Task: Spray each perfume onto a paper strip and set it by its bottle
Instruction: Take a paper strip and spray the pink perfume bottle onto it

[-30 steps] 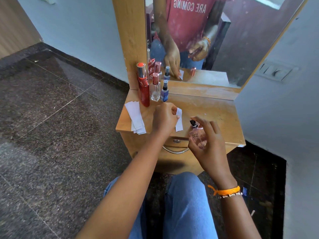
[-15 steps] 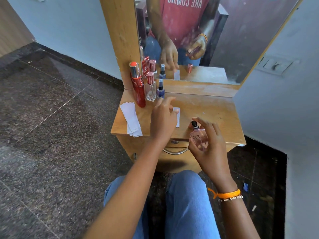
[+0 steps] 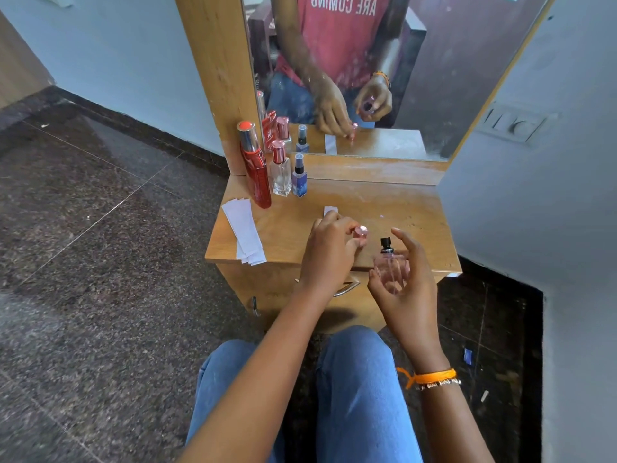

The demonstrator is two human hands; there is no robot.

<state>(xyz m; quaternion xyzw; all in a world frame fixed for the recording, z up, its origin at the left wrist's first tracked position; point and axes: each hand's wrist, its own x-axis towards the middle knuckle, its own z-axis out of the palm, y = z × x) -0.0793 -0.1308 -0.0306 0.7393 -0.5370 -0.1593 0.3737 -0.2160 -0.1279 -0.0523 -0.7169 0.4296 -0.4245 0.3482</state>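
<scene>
Both arms are bare to the elbow. The right wrist wears an orange thread band (image 3: 430, 375) beside a beaded bracelet (image 3: 440, 383). Blue jeans (image 3: 360, 389) cover the legs.

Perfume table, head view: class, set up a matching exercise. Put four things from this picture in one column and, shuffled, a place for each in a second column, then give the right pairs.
Things:
1. pink cap
2. pink bottle
3. stack of paper strips
4. red bottle

Places:
A. upright at the table's back left, beside the clear bottle
B. lying flat near the table's left front edge
C. pinched in the left hand
D. held uncapped in the right hand

Pairs: 1-C, 2-D, 3-B, 4-A
</scene>
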